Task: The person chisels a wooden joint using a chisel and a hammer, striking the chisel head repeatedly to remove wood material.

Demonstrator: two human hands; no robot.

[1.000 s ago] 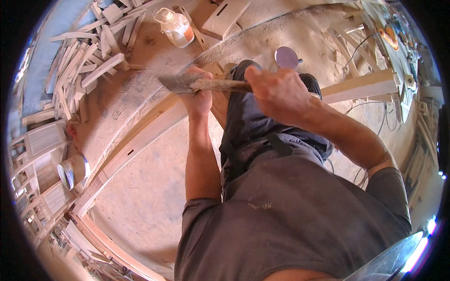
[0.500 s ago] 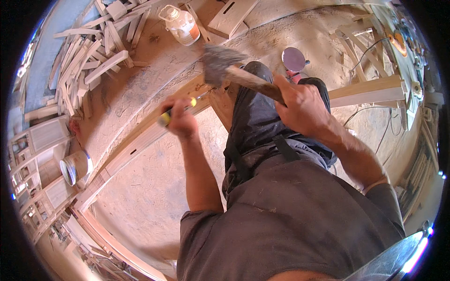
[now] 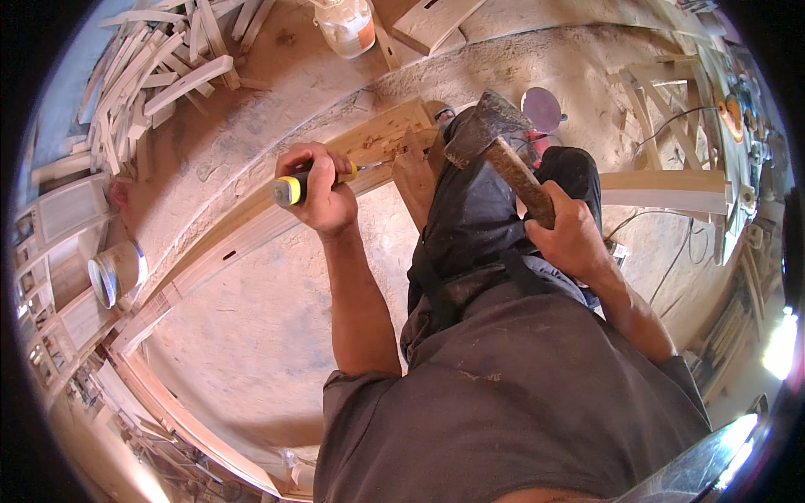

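My left hand (image 3: 324, 191) is closed round the yellow and black handle of a chisel (image 3: 289, 191). Its thin metal blade points right, toward the end of a long wooden beam (image 3: 277, 186). A reddish-brown wood piece (image 3: 412, 180) meets the beam there, beside my knee; whether the blade tip touches wood I cannot tell. In my right hand (image 3: 572, 233) is a hatchet (image 3: 496, 144), gripped by its worn wooden handle. The dark steel head is raised over my thigh, apart from the chisel.
Scrap wood (image 3: 159, 75) is heaped at the far left. A plastic jug (image 3: 345, 29) stands beyond the beam, and a white bucket (image 3: 117, 272) sits at left. Past my knees lies a tool with a round disc (image 3: 541, 109). Another timber (image 3: 667, 191) extends right, near a cable (image 3: 654, 214).
The hatchet has swung right and back, away from the chisel, and its head has turned. My left hand keeps the chisel, its handle now tilted more toward me. The view has shifted slightly.
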